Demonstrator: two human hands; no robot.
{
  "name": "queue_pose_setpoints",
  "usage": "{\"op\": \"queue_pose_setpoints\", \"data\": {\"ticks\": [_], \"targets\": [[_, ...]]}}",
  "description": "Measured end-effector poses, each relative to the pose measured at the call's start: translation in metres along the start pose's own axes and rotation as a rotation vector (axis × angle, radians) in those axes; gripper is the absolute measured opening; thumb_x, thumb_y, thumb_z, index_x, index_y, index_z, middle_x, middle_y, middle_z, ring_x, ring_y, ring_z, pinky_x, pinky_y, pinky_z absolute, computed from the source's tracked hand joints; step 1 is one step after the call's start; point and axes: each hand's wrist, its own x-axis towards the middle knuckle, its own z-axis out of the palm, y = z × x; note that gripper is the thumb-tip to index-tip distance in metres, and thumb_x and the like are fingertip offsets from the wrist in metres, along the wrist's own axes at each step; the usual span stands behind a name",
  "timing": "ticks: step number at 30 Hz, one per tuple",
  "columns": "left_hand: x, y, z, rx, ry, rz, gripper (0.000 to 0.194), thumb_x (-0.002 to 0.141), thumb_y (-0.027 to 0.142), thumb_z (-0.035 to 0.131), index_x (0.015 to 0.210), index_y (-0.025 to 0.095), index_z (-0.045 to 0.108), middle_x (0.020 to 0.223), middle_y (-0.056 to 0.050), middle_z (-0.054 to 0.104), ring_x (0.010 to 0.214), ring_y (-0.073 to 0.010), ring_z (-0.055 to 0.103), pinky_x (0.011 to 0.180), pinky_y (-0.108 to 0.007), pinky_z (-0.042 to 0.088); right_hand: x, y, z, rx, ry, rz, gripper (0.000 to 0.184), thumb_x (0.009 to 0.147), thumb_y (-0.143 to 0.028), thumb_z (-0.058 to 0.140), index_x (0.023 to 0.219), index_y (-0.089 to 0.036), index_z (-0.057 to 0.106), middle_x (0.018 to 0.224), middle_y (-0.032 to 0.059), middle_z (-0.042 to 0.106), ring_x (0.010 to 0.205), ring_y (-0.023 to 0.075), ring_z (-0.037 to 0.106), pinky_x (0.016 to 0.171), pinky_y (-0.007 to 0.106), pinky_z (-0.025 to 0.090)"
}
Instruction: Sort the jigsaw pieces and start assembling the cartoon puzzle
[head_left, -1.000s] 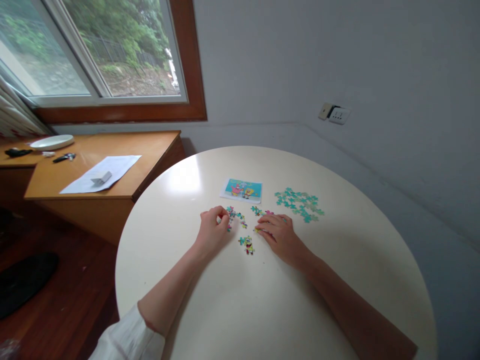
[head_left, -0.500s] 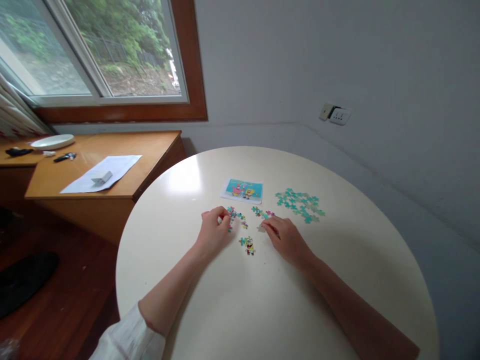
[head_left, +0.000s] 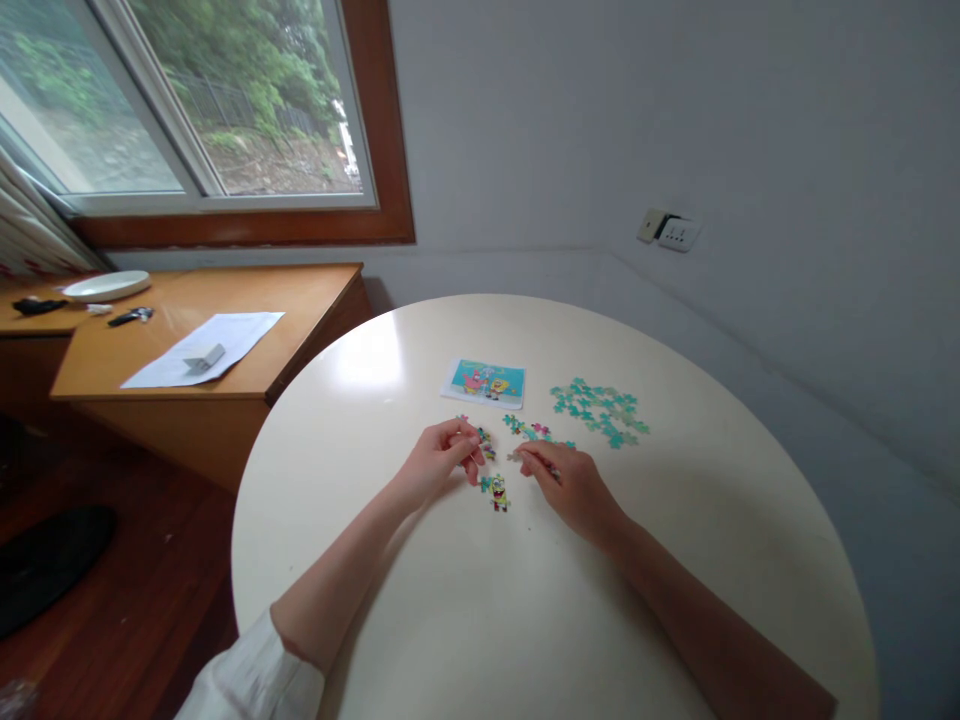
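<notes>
My left hand (head_left: 442, 455) hovers over the left cluster of colourful jigsaw pieces (head_left: 487, 443), thumb and forefinger pinched together. What they hold, if anything, is too small to tell. In my right hand (head_left: 568, 482) a puzzle piece (head_left: 514, 456) is pinched at the fingertips, pale side showing. Just beyond that hand lie more loose pieces (head_left: 528, 429) in teal and pink. Between the hands and nearer to me, a few joined pieces (head_left: 499, 490) form a yellow cartoon figure with a teal bit at its left. My palms hide some pieces.
A picture card (head_left: 487, 383) of cartoon figures lies behind the pieces on the round white table (head_left: 480, 620). Several teal pieces (head_left: 600, 408) are spread at the right. A wooden desk (head_left: 315, 300) with paper (head_left: 232, 335) stands at the left, below the window.
My left hand has shifted right and slightly toward me, over the left cluster, its fingers now turned inward. My right hand has moved slightly, still holding the pale-sided piece.
</notes>
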Motion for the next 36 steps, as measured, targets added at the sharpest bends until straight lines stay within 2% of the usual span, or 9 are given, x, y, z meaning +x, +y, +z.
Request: {"op": "queue_pose_setpoints", "data": {"ticks": [3, 6, 10, 14, 22, 29, 36], "targets": [[-0.003, 0.000, 0.002, -0.079, -0.122, -0.114, 0.033, 0.070, 0.042, 0.067, 0.080, 0.014, 0.053, 0.071, -0.004, 0.067, 0.056, -0.0146, 0.063, 0.063, -0.028, 0.045, -0.001, 0.000, 0.000, -0.015, 0.022, -0.027, 0.019, 0.088, -0.022, 0.043, 0.083, -0.021, 0.062, 0.065, 0.0000, 0.067, 0.062, 0.0148, 0.062, 0.062, 0.025, 0.045], [-0.006, 0.002, 0.004, -0.157, -0.204, -0.177, 0.039, 0.069, 0.045, 0.069, 0.087, 0.013, 0.056, 0.081, -0.009, 0.069, 0.070, -0.0189, 0.067, 0.074, -0.033, 0.046, -0.001, -0.001, 0.000, -0.026, 0.032, -0.050, 0.019, 0.088, -0.020, 0.043, 0.083, -0.021, 0.062, 0.068, 0.0009, 0.068, 0.064, 0.0152, 0.063, 0.063, 0.026, 0.046], [-0.007, 0.004, 0.003, -0.198, -0.240, -0.173, 0.039, 0.069, 0.044, 0.070, 0.089, 0.012, 0.060, 0.089, -0.013, 0.069, 0.077, -0.0203, 0.066, 0.080, -0.035, 0.045, -0.001, -0.002, -0.001, -0.024, 0.031, -0.074, 0.019, 0.088, -0.021, 0.044, 0.084, -0.021, 0.063, 0.074, 0.0025, 0.070, 0.068, 0.0157, 0.064, 0.066, 0.027, 0.048], [-0.005, 0.004, 0.002, -0.224, -0.244, -0.162, 0.036, 0.069, 0.042, 0.070, 0.089, 0.012, 0.064, 0.088, -0.011, 0.069, 0.078, -0.0187, 0.065, 0.084, -0.034, 0.044, 0.001, -0.005, -0.002, -0.006, 0.062, -0.124, 0.018, 0.088, -0.022, 0.046, 0.085, -0.020, 0.063, 0.077, 0.0039, 0.070, 0.071, 0.0164, 0.064, 0.068, 0.028, 0.050], [-0.003, 0.000, 0.004, -0.195, -0.146, -0.161, 0.037, 0.062, 0.043, 0.075, 0.077, 0.010, 0.066, 0.074, -0.007, 0.066, 0.072, -0.0165, 0.064, 0.080, -0.031, 0.045, 0.001, -0.008, -0.002, 0.044, 0.078, -0.185, 0.019, 0.087, -0.019, 0.047, 0.093, -0.022, 0.064, 0.087, 0.0053, 0.069, 0.085, 0.0177, 0.064, 0.079, 0.033, 0.051], [-0.001, 0.001, 0.006, -0.097, -0.057, -0.075, 0.036, 0.054, 0.040, 0.079, 0.070, 0.011, 0.063, 0.062, -0.002, 0.063, 0.059, -0.0121, 0.059, 0.065, -0.026, 0.045, 0.000, -0.013, -0.004, 0.085, 0.045, -0.209, 0.017, 0.086, -0.019, 0.048, 0.094, -0.022, 0.063, 0.088, 0.0061, 0.069, 0.086, 0.0173, 0.063, 0.079, 0.033, 0.051], [-0.001, 0.000, 0.006, -0.029, -0.008, -0.078, 0.030, 0.053, 0.033, 0.078, 0.063, 0.013, 0.057, 0.056, 0.000, 0.061, 0.053, -0.0097, 0.056, 0.056, -0.022, 0.041, 0.000, -0.011, -0.002, 0.093, 0.070, -0.168, 0.017, 0.086, -0.020, 0.049, 0.097, -0.022, 0.062, 0.089, 0.0050, 0.069, 0.084, 0.0171, 0.064, 0.077, 0.031, 0.051]]}}
